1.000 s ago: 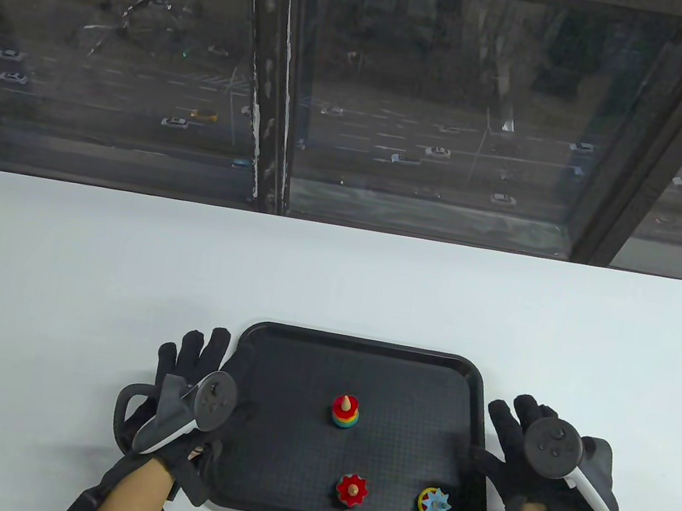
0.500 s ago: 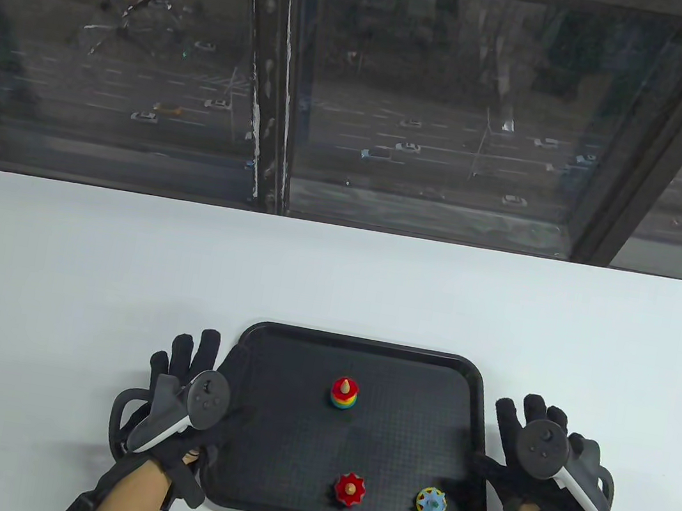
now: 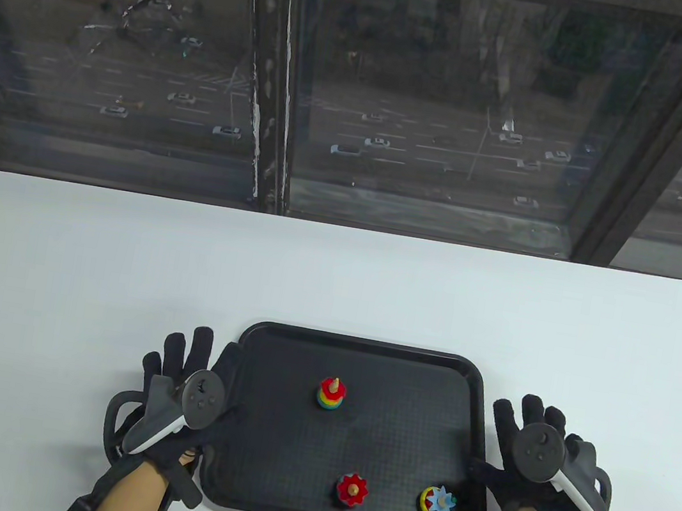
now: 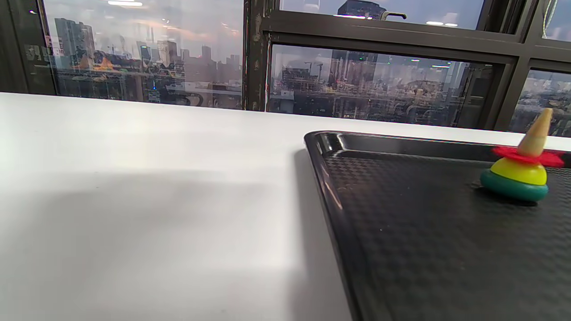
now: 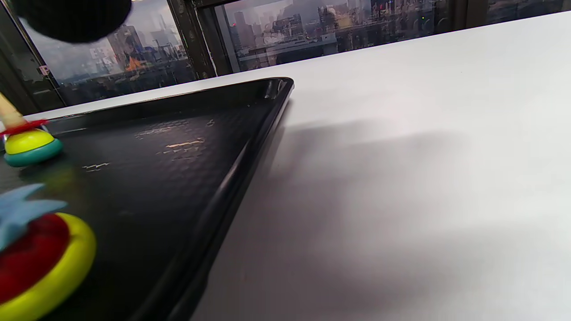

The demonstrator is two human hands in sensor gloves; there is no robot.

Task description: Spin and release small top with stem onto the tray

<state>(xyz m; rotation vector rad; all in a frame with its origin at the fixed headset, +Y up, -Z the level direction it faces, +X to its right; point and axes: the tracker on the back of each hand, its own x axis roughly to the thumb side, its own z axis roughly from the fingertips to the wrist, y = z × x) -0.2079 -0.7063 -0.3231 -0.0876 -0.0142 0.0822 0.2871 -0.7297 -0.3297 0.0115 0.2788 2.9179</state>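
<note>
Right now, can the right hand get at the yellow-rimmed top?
Probably yes. The right hand rests open beside the tray; the yellow-rimmed top lies just inside that edge, with only the low rim between them.

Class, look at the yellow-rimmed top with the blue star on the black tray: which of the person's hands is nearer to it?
Right. The right hand rests just beyond the tray's right rim near that top; the left hand sits across the tray at its left rim.

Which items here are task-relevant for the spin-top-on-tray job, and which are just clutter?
Task-relevant:
- rainbow top with stem, tilted on the tray
- black tray
- left hand and right hand, each flat beside the tray, holding nothing

Lying about:
- red gear top, near edge of the tray
- yellow-ringed blue star top, near right corner
- white table
</note>
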